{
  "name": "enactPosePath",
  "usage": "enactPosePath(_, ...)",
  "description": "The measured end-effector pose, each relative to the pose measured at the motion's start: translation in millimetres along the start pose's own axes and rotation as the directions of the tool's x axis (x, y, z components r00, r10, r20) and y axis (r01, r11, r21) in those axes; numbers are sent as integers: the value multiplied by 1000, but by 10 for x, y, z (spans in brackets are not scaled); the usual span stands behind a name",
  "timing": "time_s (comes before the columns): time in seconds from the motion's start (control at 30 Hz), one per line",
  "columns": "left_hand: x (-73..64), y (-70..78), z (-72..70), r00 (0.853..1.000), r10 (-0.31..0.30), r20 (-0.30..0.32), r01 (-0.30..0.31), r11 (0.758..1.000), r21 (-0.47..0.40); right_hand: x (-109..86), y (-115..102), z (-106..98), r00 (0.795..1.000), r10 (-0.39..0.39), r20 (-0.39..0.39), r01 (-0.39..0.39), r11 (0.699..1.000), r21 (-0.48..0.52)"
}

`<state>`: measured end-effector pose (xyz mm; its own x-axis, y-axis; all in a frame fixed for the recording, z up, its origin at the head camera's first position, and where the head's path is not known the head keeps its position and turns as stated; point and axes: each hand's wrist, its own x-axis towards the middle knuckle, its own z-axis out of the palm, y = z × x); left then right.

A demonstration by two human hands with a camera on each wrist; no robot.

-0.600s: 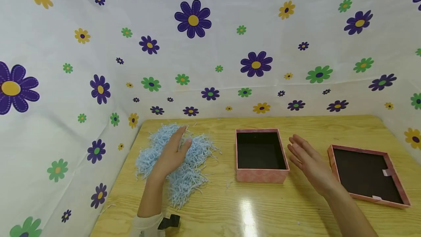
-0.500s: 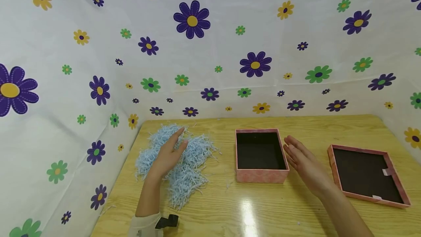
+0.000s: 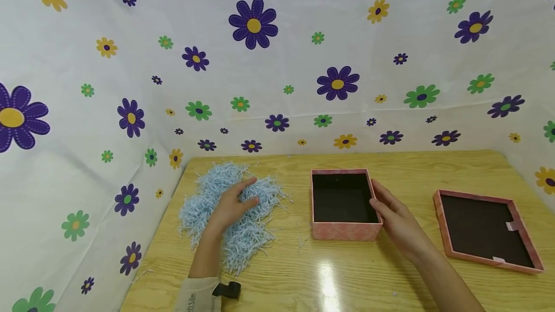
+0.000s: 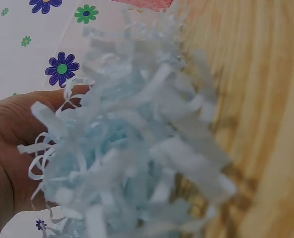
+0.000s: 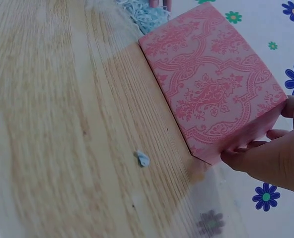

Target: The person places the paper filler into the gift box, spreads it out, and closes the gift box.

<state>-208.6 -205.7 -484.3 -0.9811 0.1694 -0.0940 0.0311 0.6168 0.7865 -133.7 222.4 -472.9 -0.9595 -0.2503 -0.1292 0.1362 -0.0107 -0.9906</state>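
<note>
My left hand lies over a pile of pale blue shredded paper, thumb apart from the fingers. In the left wrist view, paper strands cover most of that hand. A pink box with a black inside stands uncovered right of the pile. At its right wall is my right hand, fingers along the outside and thumb over the rim. The right wrist view shows the box's patterned pink side and the fingertips touching its end wall.
A shallow pink lid, black inside, lies upturned at the right of the wooden table. White flower-printed cloth hangs behind and at the sides. A small pale scrap lies near the box.
My right hand has moved left to the box and now holds its right wall. My left hand has shifted slightly right and lower over the shredded paper.
</note>
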Motion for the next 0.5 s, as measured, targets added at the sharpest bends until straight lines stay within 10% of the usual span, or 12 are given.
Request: enactPosePath(0.5, 0, -29, 27, 997, 17, -72, -10, 996, 89, -6, -19, -21, 999, 3, -37, -4, 1000, -24)
